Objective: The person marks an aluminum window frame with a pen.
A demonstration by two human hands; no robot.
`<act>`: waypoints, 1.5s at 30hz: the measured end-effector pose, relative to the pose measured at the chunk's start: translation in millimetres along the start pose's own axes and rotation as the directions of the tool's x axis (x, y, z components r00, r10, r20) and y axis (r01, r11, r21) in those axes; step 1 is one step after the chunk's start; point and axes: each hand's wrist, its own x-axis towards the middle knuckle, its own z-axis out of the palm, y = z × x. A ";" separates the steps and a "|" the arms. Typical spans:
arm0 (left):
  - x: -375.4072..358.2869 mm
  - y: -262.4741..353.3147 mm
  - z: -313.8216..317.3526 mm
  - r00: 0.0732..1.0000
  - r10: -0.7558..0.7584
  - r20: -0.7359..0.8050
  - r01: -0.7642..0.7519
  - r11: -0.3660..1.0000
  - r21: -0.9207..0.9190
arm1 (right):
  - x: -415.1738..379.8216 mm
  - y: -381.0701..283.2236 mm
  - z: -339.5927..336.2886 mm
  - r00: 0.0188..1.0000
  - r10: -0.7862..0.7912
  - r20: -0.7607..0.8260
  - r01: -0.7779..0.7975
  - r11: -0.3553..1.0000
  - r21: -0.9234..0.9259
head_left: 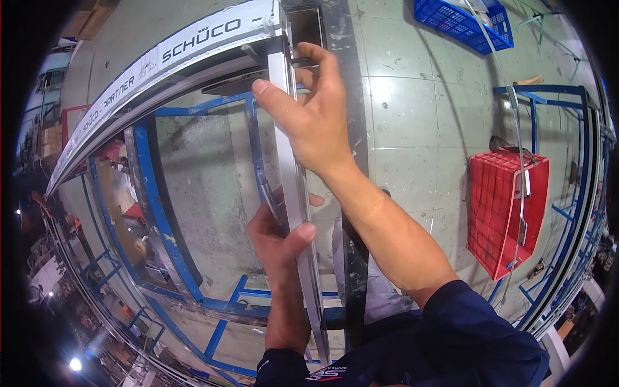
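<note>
Head view: bar [298, 193] is gripped low by left hand [278, 235], pinched near corner by right hand [308, 109]; should be kept flush with frame [161, 64].

Grey tiled floor [400, 109], scuffed and stained — a red crate [500, 213] stands on it at right, a blue crate [464, 22] farther off. Blue steel racks [554, 129] line the edges.
</note>
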 end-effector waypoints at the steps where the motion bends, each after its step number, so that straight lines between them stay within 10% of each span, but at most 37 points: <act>1: 0.6 -1.7 -1.7 1.000 0.001 0.003 -0.001 1.000 0.011 | -0.2 -0.8 0.2 1.000 0.000 -0.005 0.000 1.000 0.006; 45: 4.1 -6.0 -0.5 0.999 0.035 0.026 -0.035 0.999 0.001 | 0.6 -3.5 -4.5 0.999 -0.023 0.023 0.023 1.000 -0.006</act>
